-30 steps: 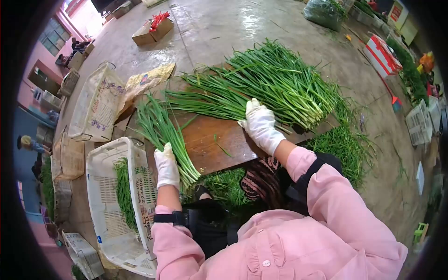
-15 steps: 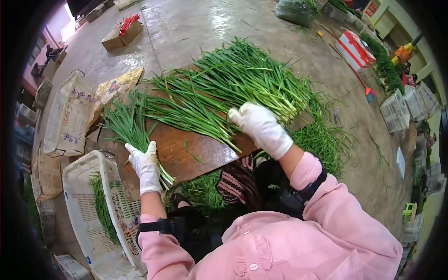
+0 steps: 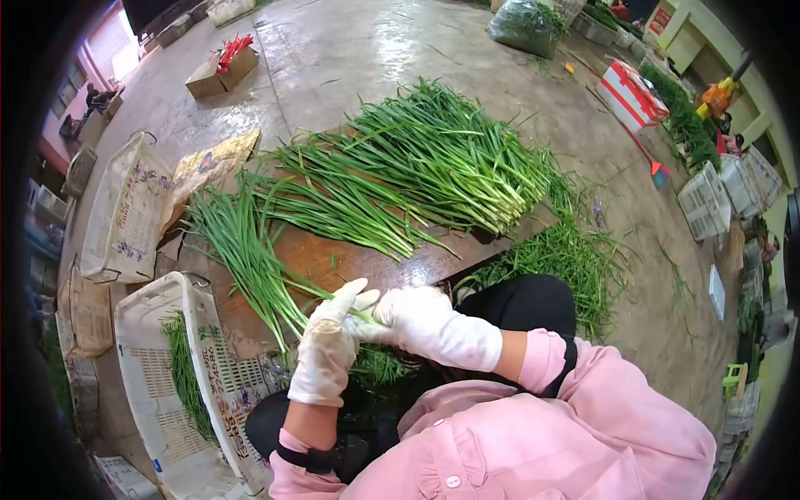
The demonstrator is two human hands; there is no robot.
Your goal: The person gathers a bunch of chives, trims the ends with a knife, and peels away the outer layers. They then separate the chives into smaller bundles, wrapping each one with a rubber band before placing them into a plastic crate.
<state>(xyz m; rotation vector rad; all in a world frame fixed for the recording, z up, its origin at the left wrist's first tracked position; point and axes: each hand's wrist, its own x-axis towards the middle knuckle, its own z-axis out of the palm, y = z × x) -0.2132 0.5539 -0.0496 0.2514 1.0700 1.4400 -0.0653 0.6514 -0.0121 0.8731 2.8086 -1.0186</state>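
Near edge of tabletop: right hand has its grip closed on the cut ends of the chive bunch. Left hand meets it, fingers half spread; its hold is unclear. Step, likely: gathering the bunch. The next move calls for level ends.

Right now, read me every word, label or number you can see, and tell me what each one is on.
On the white crate rim: red and blue print, too blurred to read.
On the white bag: purple print, too blurred to read.
On the red-and-white box: marks too small to read.
On the left hand, the right hand and the bunch of greens they hold: no text.
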